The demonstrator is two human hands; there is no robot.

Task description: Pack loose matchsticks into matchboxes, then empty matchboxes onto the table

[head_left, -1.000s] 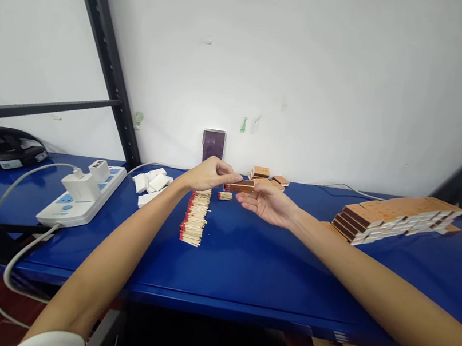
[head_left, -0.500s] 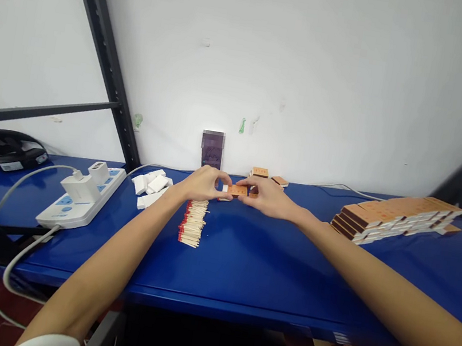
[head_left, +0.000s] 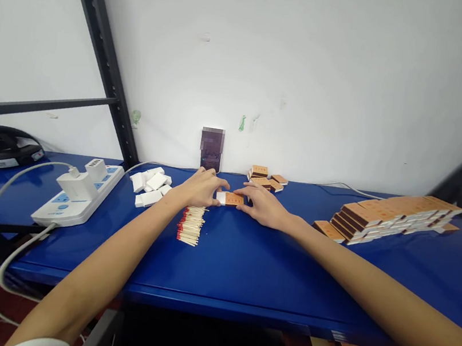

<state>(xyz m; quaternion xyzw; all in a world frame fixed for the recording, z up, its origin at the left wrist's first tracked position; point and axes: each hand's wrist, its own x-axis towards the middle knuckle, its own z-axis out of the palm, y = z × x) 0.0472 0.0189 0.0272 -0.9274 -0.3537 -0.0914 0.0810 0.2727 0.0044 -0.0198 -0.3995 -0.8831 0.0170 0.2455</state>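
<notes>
A small brown matchbox (head_left: 234, 199) lies on the blue table (head_left: 244, 256), its white inner tray pushed out a little at the left end. My left hand (head_left: 201, 188) pinches that left end with curled fingers. My right hand (head_left: 261, 205) holds the box's right end, fingers closed on it. A row of red-tipped matches (head_left: 190, 225) lies on the table just under my left hand.
White inner trays (head_left: 150, 184) lie left of my hands, beside a white power strip (head_left: 80, 197) with a cable. A few matchboxes (head_left: 265, 178) sit near the wall by a dark phone (head_left: 211, 148). A long stack of brown sleeves (head_left: 389, 217) lies at right.
Both hands brought the matchbox down from the air onto the table. My right hand turned from palm-up under the box to gripping its right end.
</notes>
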